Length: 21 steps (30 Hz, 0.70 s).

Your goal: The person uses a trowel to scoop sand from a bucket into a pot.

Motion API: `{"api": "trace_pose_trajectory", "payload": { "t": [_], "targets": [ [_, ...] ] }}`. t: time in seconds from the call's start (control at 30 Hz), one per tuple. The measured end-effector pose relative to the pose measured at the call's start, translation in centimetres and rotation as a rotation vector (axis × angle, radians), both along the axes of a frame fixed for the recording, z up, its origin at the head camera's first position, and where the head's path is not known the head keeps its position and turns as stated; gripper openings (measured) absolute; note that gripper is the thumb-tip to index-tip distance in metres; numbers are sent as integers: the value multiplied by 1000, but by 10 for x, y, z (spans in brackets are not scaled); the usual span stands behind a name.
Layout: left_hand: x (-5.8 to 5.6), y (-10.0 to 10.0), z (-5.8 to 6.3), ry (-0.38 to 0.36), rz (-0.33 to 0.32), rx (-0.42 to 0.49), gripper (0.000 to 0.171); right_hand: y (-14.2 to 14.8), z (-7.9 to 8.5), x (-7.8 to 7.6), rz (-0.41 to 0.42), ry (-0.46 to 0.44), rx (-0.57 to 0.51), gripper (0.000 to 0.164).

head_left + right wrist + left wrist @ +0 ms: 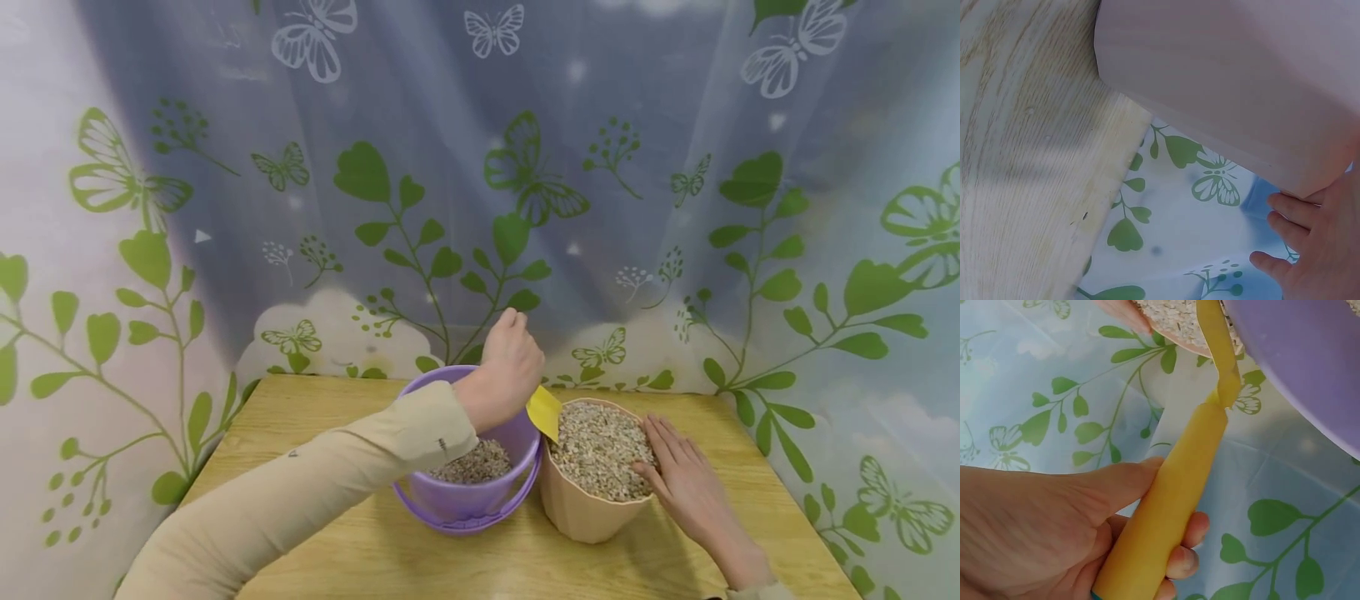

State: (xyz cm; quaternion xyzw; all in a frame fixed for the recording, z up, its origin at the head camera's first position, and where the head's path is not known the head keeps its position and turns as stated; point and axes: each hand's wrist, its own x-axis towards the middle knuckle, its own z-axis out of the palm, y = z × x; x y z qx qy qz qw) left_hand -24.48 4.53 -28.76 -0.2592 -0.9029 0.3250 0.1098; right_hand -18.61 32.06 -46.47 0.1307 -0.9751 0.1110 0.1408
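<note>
My left hand point(512, 363) grips the yellow handle of a small trowel point(1163, 506), thumb along one side and fingers curled round the other. The trowel's blade point(544, 412) tilts down at the left rim of a peach pot point(581, 510). Pale, grainy gravel point(600, 446) fills this pot almost to its rim. My right hand point(686, 479) rests against the pot's right rim with fingers fairly straight; the right wrist view shows its fingers point(1294, 215) beside the pot wall. Beneath my left forearm stands a purple bucket point(467, 500) with some gravel point(480, 463) low inside, partly hidden by the sleeve.
The bucket's purple handle point(468, 527) hangs down at its front. Bucket and pot stand side by side on a wooden table point(352, 533). Behind the table and at both sides hangs a curtain point(450, 250) printed with leaves and butterflies.
</note>
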Motion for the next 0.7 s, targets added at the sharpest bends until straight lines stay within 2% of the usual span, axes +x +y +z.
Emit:
{"api": "trace_pose_trajectory", "payload": {
  "t": [0.17,0.3,0.4,0.47,0.57,0.63,0.7],
  "targets": [
    [3,-9,-2,5,-19,-1,17,0,1,1,-2,-3,15,70],
    [-1,-21,-3,27,-30,68,23,1,1,0,-1,-15,25,72],
    [-5,-37,-6,70,-55,192,37,0,2,-1,2,-4,22,72],
    [-7,-50,-9,95,-83,319,47,-3,3,-1,16,24,16,71],
    [-7,-72,-16,107,-121,497,49,-12,8,-1,57,81,1,69],
    [-6,-86,-21,114,-127,566,49,-22,12,0,91,116,-8,69],
    [-5,-99,-26,119,-104,585,47,-33,15,-1,125,156,-17,71]
  ]
}}
